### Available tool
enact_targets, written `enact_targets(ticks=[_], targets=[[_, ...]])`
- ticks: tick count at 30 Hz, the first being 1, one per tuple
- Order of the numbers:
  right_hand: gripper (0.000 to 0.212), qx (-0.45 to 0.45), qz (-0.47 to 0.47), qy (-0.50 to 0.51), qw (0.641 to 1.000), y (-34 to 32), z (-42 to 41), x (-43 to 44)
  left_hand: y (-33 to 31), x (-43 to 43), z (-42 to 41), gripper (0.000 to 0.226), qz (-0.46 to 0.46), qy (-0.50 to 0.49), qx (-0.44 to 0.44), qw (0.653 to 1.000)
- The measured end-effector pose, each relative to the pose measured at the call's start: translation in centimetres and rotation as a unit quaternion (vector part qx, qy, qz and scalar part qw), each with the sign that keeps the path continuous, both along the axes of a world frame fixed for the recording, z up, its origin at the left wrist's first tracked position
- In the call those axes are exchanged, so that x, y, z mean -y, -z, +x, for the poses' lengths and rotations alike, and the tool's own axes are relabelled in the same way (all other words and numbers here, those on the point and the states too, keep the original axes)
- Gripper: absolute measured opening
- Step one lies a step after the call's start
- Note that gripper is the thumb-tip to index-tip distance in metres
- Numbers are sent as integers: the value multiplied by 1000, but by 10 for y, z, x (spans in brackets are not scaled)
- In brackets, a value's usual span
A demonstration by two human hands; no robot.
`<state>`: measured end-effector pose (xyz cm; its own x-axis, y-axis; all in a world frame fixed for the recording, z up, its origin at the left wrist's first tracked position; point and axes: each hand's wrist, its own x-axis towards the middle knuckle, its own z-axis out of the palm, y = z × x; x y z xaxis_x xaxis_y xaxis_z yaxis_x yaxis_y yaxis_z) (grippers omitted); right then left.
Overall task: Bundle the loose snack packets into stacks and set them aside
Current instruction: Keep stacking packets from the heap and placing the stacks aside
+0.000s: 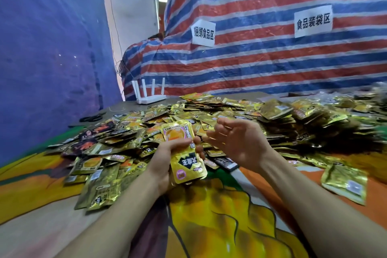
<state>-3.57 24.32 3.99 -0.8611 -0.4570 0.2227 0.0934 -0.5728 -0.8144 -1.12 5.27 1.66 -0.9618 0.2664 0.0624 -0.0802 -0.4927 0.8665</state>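
A big heap of loose gold snack packets (209,115) covers the middle and right of the table. My left hand (167,159) grips a small stack of gold packets (184,153), fingers curled round its middle, the stack standing nearly upright above the table. My right hand (236,140) hovers just right of the stack, palm turned up and to the left, fingers relaxed and spread, holding nothing. Several dark red-and-black packets (92,142) lie at the heap's left edge. Bundled stacks of packets (276,109) sit further back on the right.
A white router (149,94) with several antennas stands at the table's far edge. Black scissors (92,118) lie at the far left. A lone gold packet (345,182) lies at the near right. A striped tarp with two paper signs hangs behind. An orange-and-yellow printed cloth covers the near table.
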Motion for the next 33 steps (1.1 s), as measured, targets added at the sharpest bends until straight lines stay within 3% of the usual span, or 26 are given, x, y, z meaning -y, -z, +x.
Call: enact_targets(ticks=[2, 4, 10, 14, 17, 21, 27, 33], targets=[[30, 0, -40, 10, 999, 0, -1, -1, 0, -2, 2, 18, -9, 22, 5, 1000], [48, -18, -12, 26, 999, 1, -1, -1, 0, -3, 2, 20, -10, 33, 7, 999], [39, -85, 146, 105, 980, 9, 2, 10, 1, -6, -1, 19, -25, -27, 47, 998], [42, -112, 226, 155, 955, 17, 9, 22, 1, 3, -11, 20, 54, -148, 62, 986], [46, -136, 261, 166, 941, 23, 18, 38, 1, 9, -13, 23, 98, -165, 42, 980], [52, -231, 316, 215, 895, 27, 29, 56, -5, 6, -8, 23, 101, -180, 39, 978], [57, -275, 299, 255, 878, 35, 30, 63, -10, -5, 2, 49, 101, -123, 85, 983], [55, -295, 253, 306, 869, 38, 27, 65, -10, -13, 7, 46, 56, -156, 60, 984]])
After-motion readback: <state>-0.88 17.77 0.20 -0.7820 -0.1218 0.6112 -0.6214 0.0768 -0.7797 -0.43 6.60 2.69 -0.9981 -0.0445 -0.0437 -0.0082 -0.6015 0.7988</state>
